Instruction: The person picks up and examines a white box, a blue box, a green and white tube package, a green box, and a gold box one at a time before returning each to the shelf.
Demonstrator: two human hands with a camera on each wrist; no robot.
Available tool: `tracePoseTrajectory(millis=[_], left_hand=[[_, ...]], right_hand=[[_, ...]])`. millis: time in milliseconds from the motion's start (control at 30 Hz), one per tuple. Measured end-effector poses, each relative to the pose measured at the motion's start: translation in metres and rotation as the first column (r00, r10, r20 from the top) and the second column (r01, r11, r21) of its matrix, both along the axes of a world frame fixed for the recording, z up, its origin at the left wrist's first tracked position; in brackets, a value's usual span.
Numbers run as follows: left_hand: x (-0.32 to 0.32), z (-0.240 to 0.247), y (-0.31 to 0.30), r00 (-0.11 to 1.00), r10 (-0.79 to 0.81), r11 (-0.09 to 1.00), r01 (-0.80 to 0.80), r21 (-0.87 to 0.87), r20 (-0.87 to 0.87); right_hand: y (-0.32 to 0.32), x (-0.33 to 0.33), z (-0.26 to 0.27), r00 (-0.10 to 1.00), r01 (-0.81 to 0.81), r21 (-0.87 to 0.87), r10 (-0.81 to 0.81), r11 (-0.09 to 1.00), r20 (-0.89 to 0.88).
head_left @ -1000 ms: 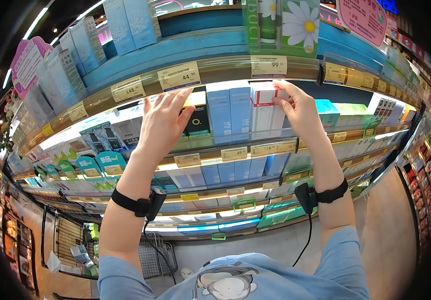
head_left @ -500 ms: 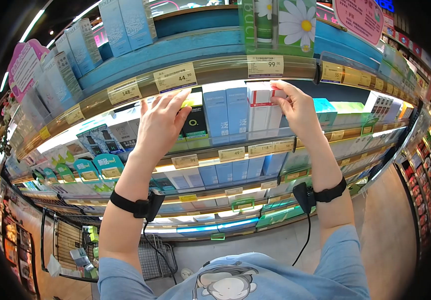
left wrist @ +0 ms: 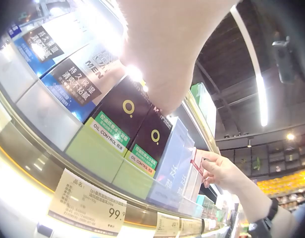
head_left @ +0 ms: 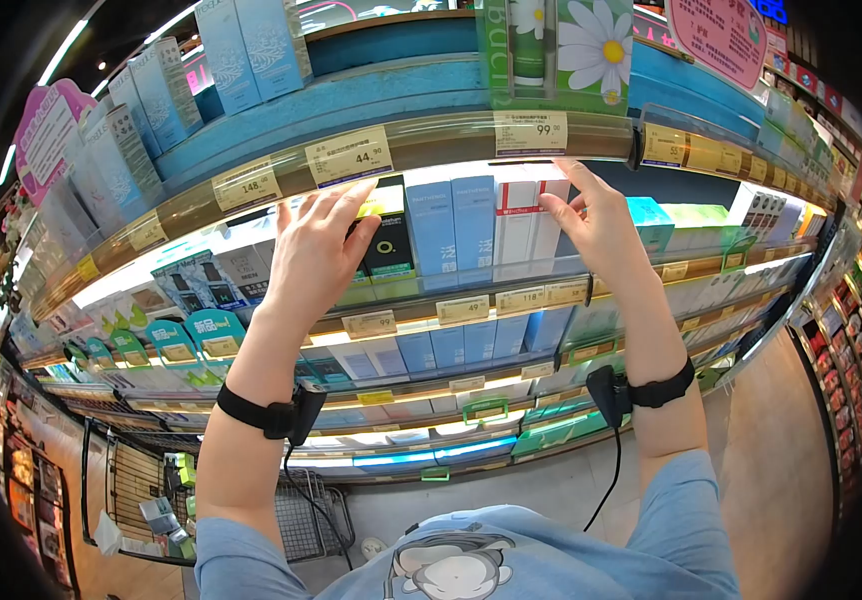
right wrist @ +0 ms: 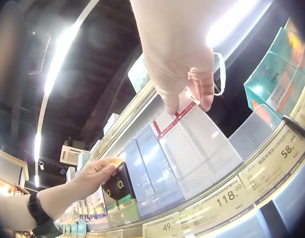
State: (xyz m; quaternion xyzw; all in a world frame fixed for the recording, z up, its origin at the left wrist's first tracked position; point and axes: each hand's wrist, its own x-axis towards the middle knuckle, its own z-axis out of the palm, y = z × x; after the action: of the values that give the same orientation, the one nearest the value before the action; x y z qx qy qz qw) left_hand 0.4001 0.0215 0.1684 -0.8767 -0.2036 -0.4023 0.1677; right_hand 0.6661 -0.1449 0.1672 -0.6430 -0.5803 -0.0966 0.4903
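In the head view my right hand (head_left: 599, 225) is at the top of two slim white boxes with a red band. The right wrist view shows its thumb and curled fingers (right wrist: 204, 96) pinching the top of the right white box (right wrist: 207, 136), marked WINONA. My left hand (head_left: 316, 250) reaches over black-and-green boxes (head_left: 389, 240), fingers nearly straight at their tops. Seen from the left wrist, these dark boxes (left wrist: 122, 114) read OIL CONTROL, and my left fingertips lie behind their upper edges. Light blue boxes (head_left: 433, 225) stand between both hands.
The upper shelf edge (head_left: 431, 145) with price tags runs just above both hands. A clear front lip (right wrist: 256, 129) borders the boxes. Teal and green boxes (head_left: 651, 222) stand to the right. Lower shelves hold more boxes. A shopping cart (head_left: 141, 490) with goods is at lower left.
The head view has shifted slightly. My right hand's index finger and thumb have spread a little, showing more of the red band. The boxes and left hand stay nearly where they were.
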Motion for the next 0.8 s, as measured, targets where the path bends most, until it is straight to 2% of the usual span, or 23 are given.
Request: tracePoseTrajectory(millis=[67, 133, 167, 233, 367, 433, 600, 633, 700, 800], left_hand=[[0.000, 0.000, 0.000, 1.000, -0.009, 1.000, 0.009, 0.000, 0.002], [-0.001, 0.001, 0.001, 1.000, -0.014, 1.000, 0.014, 0.001, 0.005], [-0.001, 0.001, 0.001, 1.000, -0.020, 1.000, 0.020, -0.001, 0.007], [-0.001, 0.000, 0.002, 1.000, -0.017, 1.000, 0.017, -0.001, 0.009], [0.001, -0.001, 0.001, 1.000, -0.020, 1.000, 0.020, -0.014, 0.002], [0.003, -0.004, 0.000, 0.999, -0.030, 0.997, 0.028, -0.073, -0.026], [0.004, -0.005, 0.001, 0.989, -0.140, 0.990, 0.140, 0.010, 0.053], [0.001, -0.002, -0.003, 0.990, -0.134, 0.991, 0.134, 0.010, 0.052], [-0.004, 0.002, -0.009, 0.998, -0.018, 1.000, 0.018, -0.012, -0.056], [-0.007, 0.000, -0.005, 0.993, 0.015, 1.000, -0.014, 0.011, -0.117]], right_hand=[[-0.001, 0.001, -0.001, 1.000, 0.021, 0.000, -0.021, 1.000, -0.003], [-0.002, 0.002, -0.005, 0.986, 0.066, 0.108, -0.081, 0.992, 0.145], [-0.003, 0.001, -0.005, 0.986, 0.062, 0.109, -0.077, 0.992, 0.145], [-0.005, -0.002, -0.005, 0.888, 0.118, 0.247, -0.213, 0.962, 0.407], [-0.008, -0.007, -0.013, 0.886, 0.166, 0.255, -0.257, 0.953, 0.385], [-0.007, -0.006, -0.019, 0.859, 0.150, 0.333, -0.289, 0.931, 0.422], [-0.012, -0.016, -0.023, 0.867, 0.162, 0.323, -0.291, 0.932, 0.404], [-0.013, -0.015, -0.024, 0.864, 0.161, 0.324, -0.291, 0.932, 0.410], [-0.014, -0.015, -0.026, 0.863, 0.155, 0.323, -0.287, 0.934, 0.415], [-0.015, -0.015, -0.029, 0.863, 0.152, 0.327, -0.287, 0.933, 0.417]])
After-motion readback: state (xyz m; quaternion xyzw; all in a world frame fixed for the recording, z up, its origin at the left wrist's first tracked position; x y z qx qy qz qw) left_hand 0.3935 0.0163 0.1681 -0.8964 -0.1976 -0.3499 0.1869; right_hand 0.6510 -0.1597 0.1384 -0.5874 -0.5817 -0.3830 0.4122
